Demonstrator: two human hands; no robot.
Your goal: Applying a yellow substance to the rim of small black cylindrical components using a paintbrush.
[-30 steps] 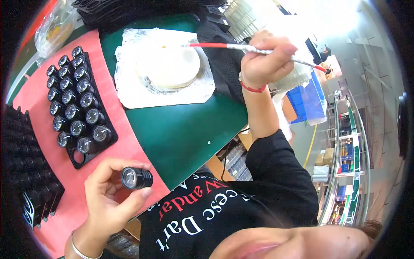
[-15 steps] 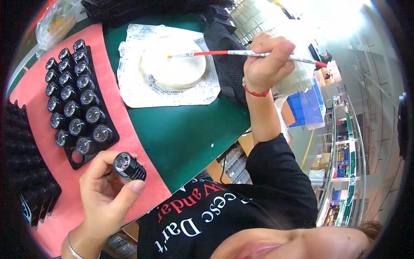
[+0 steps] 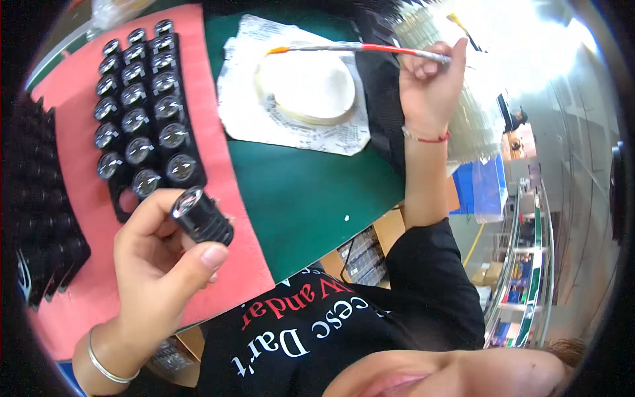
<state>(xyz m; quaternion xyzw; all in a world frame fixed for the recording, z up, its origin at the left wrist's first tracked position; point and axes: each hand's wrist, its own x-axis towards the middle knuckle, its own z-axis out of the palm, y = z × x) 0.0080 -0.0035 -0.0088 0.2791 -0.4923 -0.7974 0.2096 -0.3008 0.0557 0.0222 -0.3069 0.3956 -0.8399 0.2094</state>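
Note:
My left hand [image 3: 153, 261] grips a short black cylinder with a clear lens, like a flashlight head [image 3: 208, 221], its lens tilted up and away to the left. Fingers wrap its left side and the thumb presses from below. Up at the right, my right hand [image 3: 433, 92] is closed around the handle of a thin paintbrush [image 3: 390, 49]. The orange bristles point left, over the far left rim of a round white dish [image 3: 317, 83]. Whether they touch it I cannot tell. Beneath the dish lies a printed paper sheet [image 3: 254, 129].
A black tray [image 3: 201, 175] holding several similar lensed cylinders rests on a pink mat [image 3: 238, 248] at the left. Black ridged parts [image 3: 46, 198] stand along the far left edge. Green tabletop [image 3: 297, 198] shows in the middle. Stacked clear trays [image 3: 463, 119] and a blue crate [image 3: 469, 185] are on the right.
The view has shifted, so the dish and tray sit higher and further right. The brush tip has moved toward the dish's far left rim. My left hand still holds the flashlight head.

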